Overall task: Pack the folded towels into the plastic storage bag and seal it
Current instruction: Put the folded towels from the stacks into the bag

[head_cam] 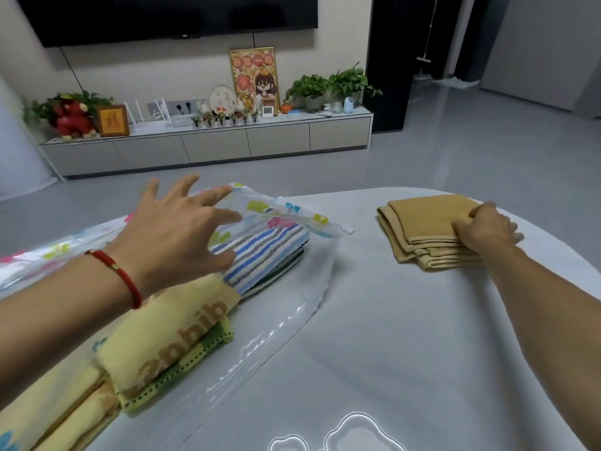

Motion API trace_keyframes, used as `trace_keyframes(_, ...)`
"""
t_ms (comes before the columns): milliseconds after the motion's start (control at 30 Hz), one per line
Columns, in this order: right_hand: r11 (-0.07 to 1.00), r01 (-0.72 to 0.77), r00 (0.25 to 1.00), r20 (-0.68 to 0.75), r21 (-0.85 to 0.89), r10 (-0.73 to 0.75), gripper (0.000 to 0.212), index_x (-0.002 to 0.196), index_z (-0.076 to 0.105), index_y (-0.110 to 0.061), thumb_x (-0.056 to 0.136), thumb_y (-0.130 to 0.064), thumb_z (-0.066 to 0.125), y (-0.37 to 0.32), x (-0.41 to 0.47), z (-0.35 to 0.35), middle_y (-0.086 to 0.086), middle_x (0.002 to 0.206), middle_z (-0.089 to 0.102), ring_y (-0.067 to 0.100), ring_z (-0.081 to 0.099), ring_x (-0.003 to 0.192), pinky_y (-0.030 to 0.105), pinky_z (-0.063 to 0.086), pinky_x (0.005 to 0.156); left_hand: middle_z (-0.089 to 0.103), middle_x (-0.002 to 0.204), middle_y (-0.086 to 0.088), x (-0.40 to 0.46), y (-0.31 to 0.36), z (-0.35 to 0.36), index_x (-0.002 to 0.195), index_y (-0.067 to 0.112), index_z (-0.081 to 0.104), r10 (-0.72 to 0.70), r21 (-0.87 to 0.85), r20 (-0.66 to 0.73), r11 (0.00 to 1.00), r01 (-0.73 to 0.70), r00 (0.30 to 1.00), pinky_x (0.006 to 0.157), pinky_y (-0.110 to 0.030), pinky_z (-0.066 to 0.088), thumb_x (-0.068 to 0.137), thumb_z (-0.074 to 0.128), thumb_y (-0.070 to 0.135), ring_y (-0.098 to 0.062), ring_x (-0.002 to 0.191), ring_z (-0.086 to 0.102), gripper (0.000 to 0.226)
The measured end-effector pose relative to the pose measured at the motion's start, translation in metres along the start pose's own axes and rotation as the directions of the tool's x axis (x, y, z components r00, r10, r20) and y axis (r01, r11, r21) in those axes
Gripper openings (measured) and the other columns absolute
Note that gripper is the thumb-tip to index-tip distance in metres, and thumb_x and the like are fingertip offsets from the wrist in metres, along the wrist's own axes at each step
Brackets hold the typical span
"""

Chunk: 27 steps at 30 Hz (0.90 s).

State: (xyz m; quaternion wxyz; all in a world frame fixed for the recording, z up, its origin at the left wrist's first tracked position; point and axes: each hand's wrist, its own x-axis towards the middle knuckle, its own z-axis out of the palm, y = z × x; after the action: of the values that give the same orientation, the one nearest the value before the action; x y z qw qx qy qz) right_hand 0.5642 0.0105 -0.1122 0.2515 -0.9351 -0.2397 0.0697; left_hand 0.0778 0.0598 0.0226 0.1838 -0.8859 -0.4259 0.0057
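Pale grey worktop (390,320) fills the lower part of the head camera's view, with both of a person's arms reaching across it. On the left lies a clear plastic storage bag (292,307) printed with bright paw shapes, its mouth open toward the middle of the worktop. Inside the mouth sits a blue, grey and white striped towel (266,252), folded, with a darker towel under it. Nearer the camera, a folded yellow towel (169,336) with brown lettering lies beside the striped one. The left hand (175,229), a red cord bracelet (120,275) on its wrist, hovers over the striped towel with fingers spread and straight, the fingertips at the bag's raised upper flap (286,219); it grasps nothing. On the right, well apart from the bag, a stack of folded tan towels (422,229) rests on the worktop. The right hand (487,229) grips the stack's near right edge, fingers curled over it.
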Motion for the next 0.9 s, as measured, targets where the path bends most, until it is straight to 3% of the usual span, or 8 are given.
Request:
trace_keyframes(67, 0.999, 0.033, 0.999, 0.008, -0.034, -0.033, 0.069, 0.145, 0.036, -0.011, 0.091, -0.036, 0.071, 0.000, 0.001, -0.005, 0.027, 0.132, 0.056, 0.045, 0.043, 0.131, 0.054, 0.029, 0.108, 0.023, 0.163, 0.007, -0.003, 0.002, 0.002, 0.142, 0.047, 0.044, -0.002, 0.021, -0.004, 1.000, 0.002, 1.000, 0.111, -0.070, 0.023, 0.076, 0.053, 0.078, -0.034, 0.149, 0.018, 0.073)
trace_keyframes(200, 0.983, 0.125, 0.992, 0.036, -0.134, -0.121, 0.068, 0.138, 0.043, -0.014, 0.084, -0.032, 0.080, -0.008, 0.003, -0.024, 0.024, 0.127, 0.059, 0.043, 0.048, 0.126, 0.051, 0.037, 0.107, 0.027, 0.162, 0.005, -0.009, 0.005, 0.006, 0.142, 0.046, 0.042, -0.014, 0.038, -0.016, 0.999, 0.014, 1.000, 0.111, -0.072, 0.023, 0.077, 0.056, 0.075, -0.036, 0.148, 0.020, 0.073)
trace_keyframes(400, 0.963, -0.086, 0.971, 0.240, 0.256, 0.023, 0.100, 0.150, 0.033, -0.003, 0.070, -0.013, 0.093, -0.011, 0.014, -0.047, 0.022, 0.135, 0.055, 0.040, 0.059, 0.118, 0.048, 0.053, 0.096, 0.029, 0.162, 0.003, -0.017, 0.005, 0.005, 0.144, 0.047, 0.040, -0.039, 0.038, -0.012, 0.998, 0.039, 0.999, 0.108, -0.073, 0.025, 0.076, 0.057, 0.075, -0.037, 0.147, 0.022, 0.075)
trace_keyframes(467, 0.957, -0.079, 0.971, 0.239, 0.280, 0.010, 0.099, 0.152, 0.035, -0.008, 0.071, -0.011, 0.093, -0.007, 0.010, -0.052, 0.020, 0.134, 0.055, 0.038, 0.060, 0.115, 0.046, 0.055, 0.088, 0.028, 0.162, 0.003, -0.021, 0.005, 0.003, 0.144, 0.047, 0.039, -0.042, 0.048, -0.011, 0.998, 0.042, 0.999, 0.107, -0.071, 0.026, 0.076, 0.056, 0.075, -0.038, 0.147, 0.022, 0.076)
trace_keyframes(600, 0.989, 0.112, 0.985, 0.118, 0.097, -0.123, 0.084, 0.143, 0.046, -0.023, 0.072, -0.013, 0.090, 0.001, -0.004, -0.059, 0.017, 0.137, 0.053, 0.041, 0.056, 0.120, 0.055, 0.056, 0.095, 0.027, 0.162, 0.004, -0.029, 0.005, 0.001, 0.146, 0.047, 0.036, -0.046, 0.056, -0.005, 0.997, 0.046, 0.999, 0.107, -0.070, 0.027, 0.077, 0.057, 0.075, -0.037, 0.147, 0.021, 0.078)
trace_keyframes(733, 0.956, 0.140, 0.981, 0.094, 0.257, -0.169, 0.071, 0.133, 0.052, -0.029, 0.074, -0.009, 0.087, 0.004, -0.011, -0.058, 0.014, 0.133, 0.054, 0.038, 0.058, 0.114, 0.052, 0.057, 0.092, 0.027, 0.162, 0.004, -0.032, 0.002, 0.002, 0.147, 0.048, 0.034, -0.053, 0.053, -0.001, 0.997, 0.053, 0.999, 0.108, -0.072, 0.025, 0.076, 0.055, 0.076, -0.037, 0.147, 0.020, 0.079)
trace_keyframes(800, 0.863, 0.041, 0.974, 0.171, 0.504, -0.146, 0.078, 0.136, 0.050, -0.027, 0.071, -0.007, 0.089, 0.003, -0.011, -0.060, 0.014, 0.128, 0.056, 0.035, 0.063, 0.108, 0.049, 0.059, 0.088, 0.026, 0.162, 0.003, -0.032, 0.001, 0.002, 0.147, 0.048, 0.032, -0.054, 0.053, 0.003, 0.997, 0.054, 0.999, 0.108, -0.073, 0.024, 0.076, 0.055, 0.077, -0.037, 0.148, 0.019, 0.080)
trace_keyframes(900, 0.575, -0.215, 0.921, 0.360, 0.790, -0.151, 0.077, 0.131, 0.055, -0.007, 0.062, 0.001, 0.087, 0.001, -0.010, -0.069, 0.018, 0.111, 0.067, 0.025, 0.074, 0.082, 0.035, 0.063, 0.066, 0.026, 0.163, 0.003, -0.031, 0.000, 0.003, 0.147, 0.047, 0.033, -0.054, 0.046, -0.006, 0.997, 0.054, 0.999, 0.109, -0.073, 0.023, 0.077, 0.055, 0.076, -0.037, 0.148, 0.019, 0.079)
